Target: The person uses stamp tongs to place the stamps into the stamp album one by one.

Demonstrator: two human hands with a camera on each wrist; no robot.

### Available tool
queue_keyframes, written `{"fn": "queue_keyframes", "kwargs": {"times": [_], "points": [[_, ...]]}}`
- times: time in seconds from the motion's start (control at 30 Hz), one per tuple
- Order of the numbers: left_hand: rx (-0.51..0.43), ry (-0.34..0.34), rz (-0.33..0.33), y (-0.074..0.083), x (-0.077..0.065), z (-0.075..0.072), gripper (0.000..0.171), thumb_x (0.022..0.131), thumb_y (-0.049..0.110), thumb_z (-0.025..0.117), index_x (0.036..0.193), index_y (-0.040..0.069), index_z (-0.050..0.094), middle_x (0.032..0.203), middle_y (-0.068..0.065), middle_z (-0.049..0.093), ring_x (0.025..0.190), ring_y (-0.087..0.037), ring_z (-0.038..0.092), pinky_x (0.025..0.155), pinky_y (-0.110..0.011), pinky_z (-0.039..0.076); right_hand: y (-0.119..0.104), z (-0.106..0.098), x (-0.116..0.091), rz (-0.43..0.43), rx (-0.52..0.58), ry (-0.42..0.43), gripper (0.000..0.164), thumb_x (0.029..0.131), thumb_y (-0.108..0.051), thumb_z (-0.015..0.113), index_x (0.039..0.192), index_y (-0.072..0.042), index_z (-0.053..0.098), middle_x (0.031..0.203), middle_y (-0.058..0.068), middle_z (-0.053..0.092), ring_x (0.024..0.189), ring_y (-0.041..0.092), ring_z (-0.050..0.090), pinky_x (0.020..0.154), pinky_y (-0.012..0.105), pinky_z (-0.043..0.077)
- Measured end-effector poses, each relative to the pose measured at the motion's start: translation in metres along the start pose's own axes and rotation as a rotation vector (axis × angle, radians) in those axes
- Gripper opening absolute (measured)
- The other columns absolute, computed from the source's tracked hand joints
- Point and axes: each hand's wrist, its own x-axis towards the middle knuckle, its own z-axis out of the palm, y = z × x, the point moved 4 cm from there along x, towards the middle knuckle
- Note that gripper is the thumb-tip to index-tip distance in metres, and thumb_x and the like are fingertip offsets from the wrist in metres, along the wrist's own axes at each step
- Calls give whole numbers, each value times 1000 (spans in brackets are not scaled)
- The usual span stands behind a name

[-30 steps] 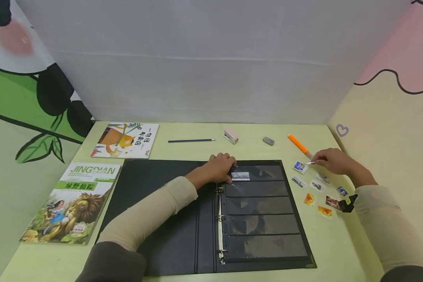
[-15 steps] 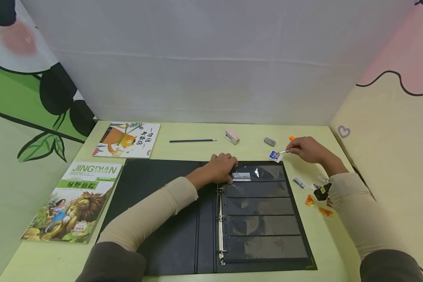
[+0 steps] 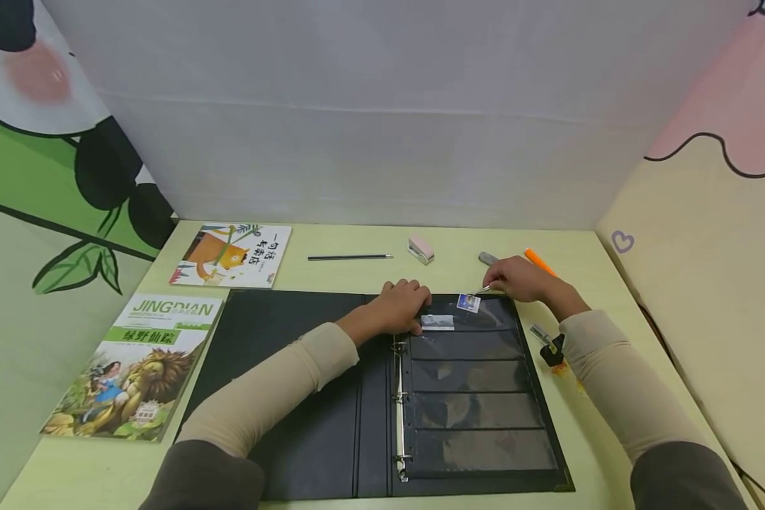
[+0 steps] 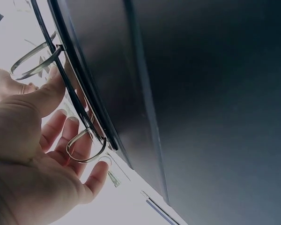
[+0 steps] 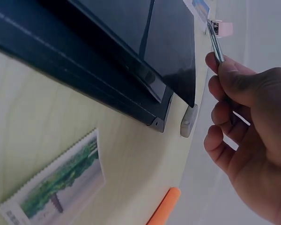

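My right hand [image 3: 519,278] pinches a pair of metal tweezers [image 5: 215,42], whose tips grip a blue-and-white postage stamp [image 3: 468,303]. The stamp is over the top row of the clear-pocketed album page [image 3: 478,377]. My left hand [image 3: 395,306] holds the inner top edge of that page between thumb and fingers, near the metal rings [image 4: 86,145]. From the right wrist, the page's far corner stands raised off the black binder [image 3: 306,397]. A pale grey stamp [image 3: 437,323] lies in the top pocket beside my left fingers.
Loose stamps, including a green landscape one [image 5: 61,185], lie right of the binder, partly hidden by my forearm. Behind are a pen [image 3: 349,257], pink stapler [image 3: 421,249], grey eraser [image 3: 486,258] and orange marker [image 3: 539,261]. Two books [image 3: 229,255] lie on the left.
My right hand has lifted the blue stamp off the table with the tweezers and carried it left, over the page's top row. My left hand has stayed in place.
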Motion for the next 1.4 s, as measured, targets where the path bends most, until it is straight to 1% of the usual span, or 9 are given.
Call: {"fn": "queue_keyframes", "kwargs": {"times": [0.2, 0.37, 0.57, 0.7, 0.87, 1.13, 1.3, 1.4], "points": [[-6, -3, -8, 0, -1, 0, 53, 81, 41, 75, 124, 20, 51, 126, -2, 53, 114, -22, 49, 96, -47, 38, -6, 4, 0, 24, 3, -73, 14, 93, -7, 60, 94, -14, 73, 95, 1, 69, 80, 13, 57, 76, 34, 48], [-12, -7, -5, -1, -2, 1, 54, 81, 41, 75, 125, 19, 51, 126, -2, 53, 115, -22, 49, 98, -47, 38, -11, 6, -2, 14, -13, -113, 16, 92, -5, 61, 93, -15, 73, 96, 0, 69, 82, 13, 58, 77, 34, 49], [-13, -2, -2, -1, -1, 1, 54, 81, 41, 75, 124, 19, 51, 125, -2, 53, 113, -22, 49, 97, -47, 38, -16, 8, -2, -20, -29, -124, 14, 90, -5, 63, 89, -15, 73, 87, -4, 68, 77, 11, 55, 74, 32, 47], [-9, -4, -8, -2, -1, 1, 54, 80, 41, 75, 124, 19, 51, 125, -2, 53, 114, -22, 49, 97, -47, 38, -16, 8, -1, -13, -26, -124, 14, 89, -4, 64, 87, -15, 73, 84, -5, 67, 75, 11, 54, 73, 32, 47], [-7, -8, -9, -2, 0, 2, 55, 80, 42, 75, 124, 19, 51, 125, -2, 53, 114, -22, 49, 98, -48, 38, -16, 9, -1, -8, -32, -117, 15, 88, -5, 65, 86, -17, 73, 83, -6, 67, 74, 10, 54, 72, 30, 47], [-12, -21, -3, 1, -2, -2, 55, 81, 41, 75, 125, 19, 51, 126, -2, 53, 114, -22, 49, 97, -47, 38, -22, 5, -6, -35, -27, -107, 15, 88, -2, 64, 85, -14, 73, 81, -4, 67, 72, 9, 52, 71, 29, 46], [-7, -19, -3, 2, -2, -3, 55, 81, 42, 75, 126, 19, 51, 126, -2, 53, 114, -23, 49, 97, -47, 38, -24, 3, -8, -42, -22, -111, 15, 88, -2, 64, 87, -14, 73, 83, -3, 68, 73, 9, 54, 72, 31, 47], [2, -19, -1, 3, -3, -4, 56, 81, 43, 74, 127, 19, 51, 126, -2, 53, 114, -22, 49, 97, -47, 39, -25, 2, -10, -44, -19, -119, 13, 90, -3, 63, 91, -12, 73, 88, -1, 69, 74, 10, 55, 73, 32, 49]]}}
